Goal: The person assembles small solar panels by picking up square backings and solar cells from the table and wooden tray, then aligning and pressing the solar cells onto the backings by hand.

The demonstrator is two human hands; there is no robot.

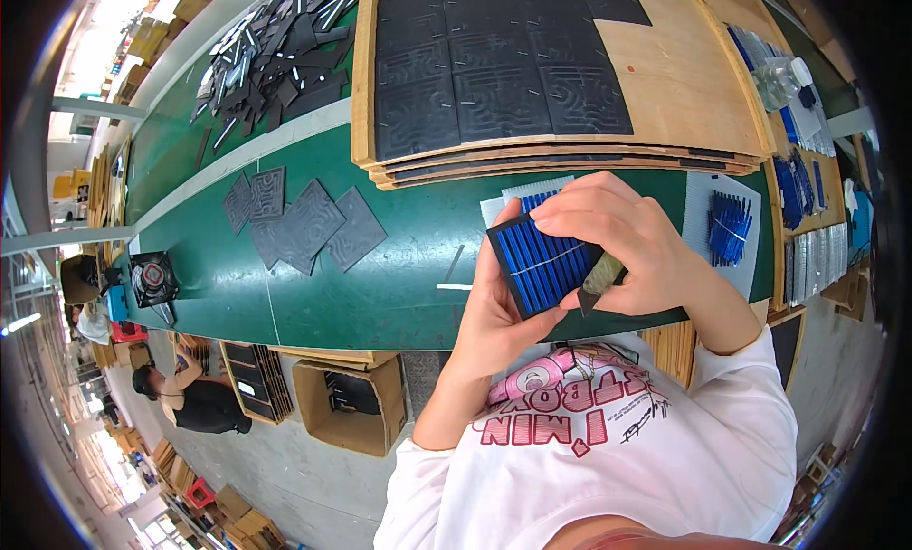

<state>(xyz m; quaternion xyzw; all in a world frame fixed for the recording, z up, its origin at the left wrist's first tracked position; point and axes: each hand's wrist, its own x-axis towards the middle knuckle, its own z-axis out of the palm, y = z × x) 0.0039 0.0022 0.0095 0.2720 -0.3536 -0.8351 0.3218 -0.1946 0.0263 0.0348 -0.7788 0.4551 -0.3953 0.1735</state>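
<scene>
A small square solar panel, blue-striped cells in a black frame, is held tilted above the front of the green table. My left hand grips it along the left and lower edges. My right hand lays its fingers over the panel's upper right side. Tucked in that same hand is a short knife with a greenish wrapped handle, its dark tip pointing down beside the panel. Behind the panel, partly hidden by my hands, lies a pale ribbed sheet with blue strips on it.
Wooden trays holding black patterned squares are stacked at the back. Loose black squares lie to the left, below a heap of dark scraps. Blue strips rest on a white sheet at right. A cardboard box stands below the table.
</scene>
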